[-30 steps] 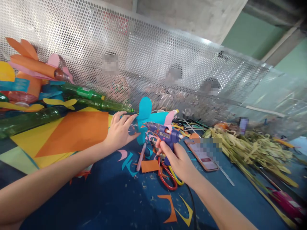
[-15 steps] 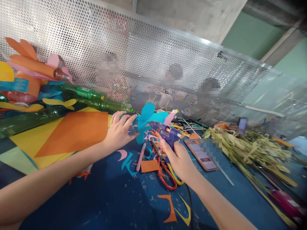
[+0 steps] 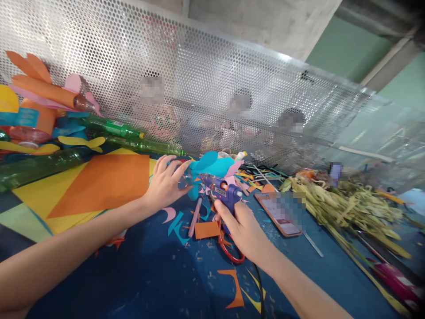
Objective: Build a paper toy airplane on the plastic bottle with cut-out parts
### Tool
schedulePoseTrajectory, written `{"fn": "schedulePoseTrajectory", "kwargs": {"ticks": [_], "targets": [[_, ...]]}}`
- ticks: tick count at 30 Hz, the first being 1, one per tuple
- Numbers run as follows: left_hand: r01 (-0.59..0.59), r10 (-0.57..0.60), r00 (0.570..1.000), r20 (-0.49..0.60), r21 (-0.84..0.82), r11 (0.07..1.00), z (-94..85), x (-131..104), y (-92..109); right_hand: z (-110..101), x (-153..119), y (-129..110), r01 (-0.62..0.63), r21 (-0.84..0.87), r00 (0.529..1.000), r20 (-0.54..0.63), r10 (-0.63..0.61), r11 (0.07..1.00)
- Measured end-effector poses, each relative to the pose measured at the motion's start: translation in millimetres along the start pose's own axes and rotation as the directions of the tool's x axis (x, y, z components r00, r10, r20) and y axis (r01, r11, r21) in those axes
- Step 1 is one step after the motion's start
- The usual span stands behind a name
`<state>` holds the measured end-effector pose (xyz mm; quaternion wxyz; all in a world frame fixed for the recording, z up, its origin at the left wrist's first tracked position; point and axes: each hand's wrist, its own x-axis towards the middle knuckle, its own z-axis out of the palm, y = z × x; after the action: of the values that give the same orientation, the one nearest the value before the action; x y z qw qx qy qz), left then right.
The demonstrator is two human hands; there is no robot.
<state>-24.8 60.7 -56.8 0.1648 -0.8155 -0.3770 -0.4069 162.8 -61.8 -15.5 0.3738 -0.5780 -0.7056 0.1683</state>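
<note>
Fingers of my left hand (image 3: 167,184) are curled round the clear end of a plastic bottle (image 3: 185,177) lying on its side. Blue paper petals (image 3: 214,164) and a pink paper piece (image 3: 235,169) are on the bottle, whose neck with a pale cap points right. My right hand (image 3: 242,223) grips a purple glue gun (image 3: 223,190), its nozzle pointing left at the lower edge of the blue paper. Whether the nozzle touches the paper is unclear. Under the gun lie red-handled scissors (image 3: 230,254) and an orange paper rectangle (image 3: 207,230).
Orange and yellow sheets (image 3: 106,181) lie at left, with green bottles (image 3: 116,128) and paper-covered bottles (image 3: 46,93) behind. A phone (image 3: 278,215) and dried husks (image 3: 352,204) are at right. Beyond the perforated metal panel (image 3: 206,66) people show dimly. Paper scraps (image 3: 234,288) lie in front.
The glue gun and my right hand have moved slightly left and down. The blue petals have turned, the upright one now tilting lower to the right. My left hand stays in nearly the same place.
</note>
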Motion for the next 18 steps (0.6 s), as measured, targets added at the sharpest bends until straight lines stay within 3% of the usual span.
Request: {"fn": "schedulePoseTrajectory", "kwargs": {"ticks": [4,18], "targets": [[0.004,-0.004,1.0,-0.009,0.0,1.0,0.7,0,-2,-5,2,3,-0.055,-0.082,0.998,-0.022,0.053,0.995],[0.029,-0.029,1.0,-0.011,-0.028,0.999,-0.3,1,-2,-18,8,7,-0.148,-0.137,0.987,-0.086,0.137,0.98]]}}
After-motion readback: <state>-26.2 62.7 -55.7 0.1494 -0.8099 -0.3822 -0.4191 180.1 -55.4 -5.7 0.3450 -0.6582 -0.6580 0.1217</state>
